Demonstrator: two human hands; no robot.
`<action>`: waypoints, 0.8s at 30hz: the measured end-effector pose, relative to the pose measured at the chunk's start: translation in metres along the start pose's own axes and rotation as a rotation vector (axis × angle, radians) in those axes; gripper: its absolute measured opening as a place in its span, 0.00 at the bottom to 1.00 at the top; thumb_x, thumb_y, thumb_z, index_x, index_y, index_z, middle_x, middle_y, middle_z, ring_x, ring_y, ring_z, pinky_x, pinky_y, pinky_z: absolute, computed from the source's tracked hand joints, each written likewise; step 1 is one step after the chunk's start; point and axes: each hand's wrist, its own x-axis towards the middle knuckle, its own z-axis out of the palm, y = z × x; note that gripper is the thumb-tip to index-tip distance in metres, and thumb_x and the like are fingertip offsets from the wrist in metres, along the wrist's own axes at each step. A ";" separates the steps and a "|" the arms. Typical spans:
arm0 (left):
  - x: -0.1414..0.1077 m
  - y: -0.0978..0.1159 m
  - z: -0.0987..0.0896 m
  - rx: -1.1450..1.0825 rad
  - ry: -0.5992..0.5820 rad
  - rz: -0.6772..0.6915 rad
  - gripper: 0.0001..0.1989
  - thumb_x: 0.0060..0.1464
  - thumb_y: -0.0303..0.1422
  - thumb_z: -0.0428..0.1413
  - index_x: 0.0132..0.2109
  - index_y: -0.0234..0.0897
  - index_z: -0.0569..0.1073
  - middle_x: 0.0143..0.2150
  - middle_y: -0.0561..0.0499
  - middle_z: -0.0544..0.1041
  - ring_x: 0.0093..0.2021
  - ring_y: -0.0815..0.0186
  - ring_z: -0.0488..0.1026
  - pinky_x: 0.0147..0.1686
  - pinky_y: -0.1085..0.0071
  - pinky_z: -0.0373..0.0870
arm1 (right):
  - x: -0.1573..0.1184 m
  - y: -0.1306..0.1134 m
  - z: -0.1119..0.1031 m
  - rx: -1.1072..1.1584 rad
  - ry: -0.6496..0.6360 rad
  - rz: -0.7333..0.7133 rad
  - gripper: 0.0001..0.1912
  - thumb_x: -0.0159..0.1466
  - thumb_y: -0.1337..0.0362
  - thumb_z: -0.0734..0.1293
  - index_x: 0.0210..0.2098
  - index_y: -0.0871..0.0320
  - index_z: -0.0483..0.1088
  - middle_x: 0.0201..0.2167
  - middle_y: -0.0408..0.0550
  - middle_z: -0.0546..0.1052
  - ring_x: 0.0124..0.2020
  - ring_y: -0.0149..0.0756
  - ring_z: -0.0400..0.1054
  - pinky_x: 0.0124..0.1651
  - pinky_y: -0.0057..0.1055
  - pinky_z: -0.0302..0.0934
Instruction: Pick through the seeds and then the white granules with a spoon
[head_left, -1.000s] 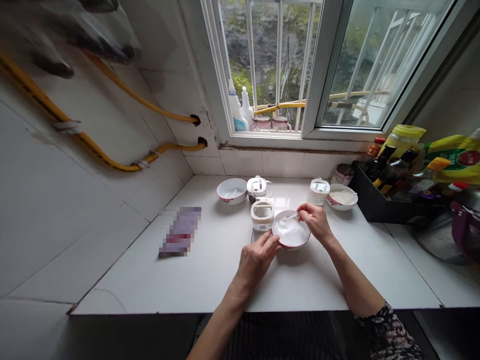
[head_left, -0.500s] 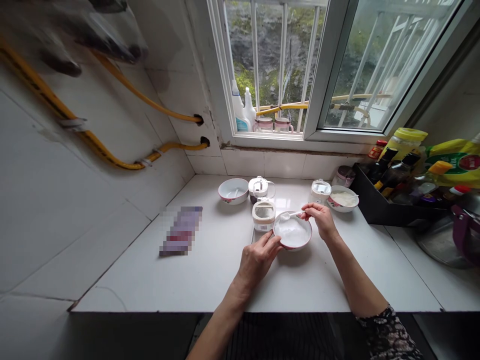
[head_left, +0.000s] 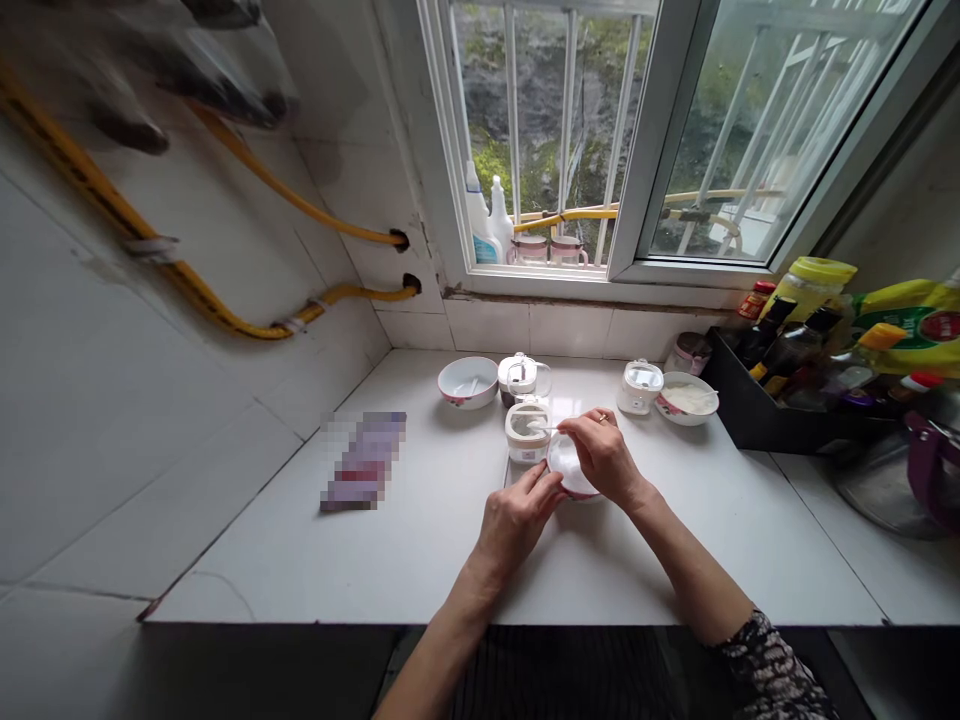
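Spoon (head_left: pixel 548 429) | right hand (head_left: pixel 604 458) pinching it | left hand (head_left: pixel 517 515) holding bowl (head_left: pixel 580 494), right side hidden

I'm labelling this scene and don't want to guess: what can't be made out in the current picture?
All in the head view:
- Near bowl: its right side is hidden behind the right hand.
- Spoon: its handle end is covered by that hand's fingers.
- Purple item: pixelation hides what it is.
- Pot: cut off by the right edge.
- Hanging bag: blurred, and cut off by the top edge.
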 end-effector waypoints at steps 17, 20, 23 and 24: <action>-0.003 -0.002 0.002 -0.038 -0.032 -0.007 0.10 0.66 0.35 0.52 0.48 0.39 0.77 0.49 0.44 0.81 0.33 0.68 0.80 0.26 0.78 0.72 | -0.006 0.024 -0.043 -0.104 0.012 0.363 0.09 0.55 0.69 0.60 0.23 0.54 0.69 0.19 0.42 0.73 0.25 0.35 0.64 0.41 0.35 0.60; -0.001 -0.001 0.001 -0.042 -0.015 -0.002 0.11 0.67 0.36 0.51 0.47 0.38 0.76 0.48 0.44 0.81 0.32 0.68 0.80 0.26 0.78 0.72 | -0.006 0.019 -0.034 -0.070 -0.047 0.372 0.09 0.55 0.69 0.59 0.23 0.54 0.69 0.19 0.42 0.73 0.24 0.35 0.64 0.42 0.34 0.60; 0.000 0.000 0.000 -0.044 0.003 0.005 0.12 0.68 0.37 0.49 0.46 0.38 0.76 0.48 0.44 0.81 0.31 0.68 0.80 0.25 0.77 0.72 | -0.006 0.017 -0.031 -0.031 -0.031 0.436 0.09 0.55 0.68 0.59 0.22 0.54 0.69 0.19 0.42 0.73 0.24 0.35 0.64 0.38 0.32 0.60; 0.000 0.000 -0.001 -0.043 0.005 0.004 0.12 0.68 0.36 0.49 0.46 0.38 0.76 0.48 0.44 0.81 0.31 0.68 0.80 0.25 0.77 0.72 | -0.005 0.017 -0.031 -0.014 -0.015 0.461 0.09 0.55 0.68 0.59 0.22 0.54 0.69 0.19 0.42 0.73 0.24 0.35 0.65 0.37 0.32 0.60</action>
